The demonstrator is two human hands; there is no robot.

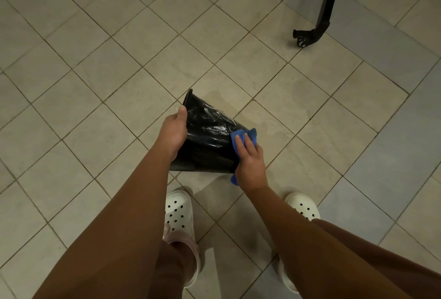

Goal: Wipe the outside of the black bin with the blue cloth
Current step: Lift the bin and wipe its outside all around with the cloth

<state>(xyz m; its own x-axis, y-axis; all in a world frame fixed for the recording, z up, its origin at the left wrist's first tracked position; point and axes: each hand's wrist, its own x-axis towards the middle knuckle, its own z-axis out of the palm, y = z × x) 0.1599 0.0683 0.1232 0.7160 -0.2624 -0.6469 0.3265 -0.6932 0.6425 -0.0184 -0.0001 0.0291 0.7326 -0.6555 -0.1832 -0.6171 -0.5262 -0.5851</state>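
A glossy black bin [207, 138] is tipped on its side above the tiled floor, its wide rim toward the left and its narrow base toward the right. White soapy streaks show on its upper wall. My left hand [173, 131] grips the rim edge, thumb on the outside. My right hand [249, 159] presses a blue cloth [245, 135] flat against the bin's right end, near the base. A corner of the cloth hangs out below my wrist.
Beige floor tiles [100, 79] run diagonally all around. My two feet in white perforated clogs [179, 212] stand just below the bin. A black metal furniture leg with a foot [319, 28] stands at the upper right.
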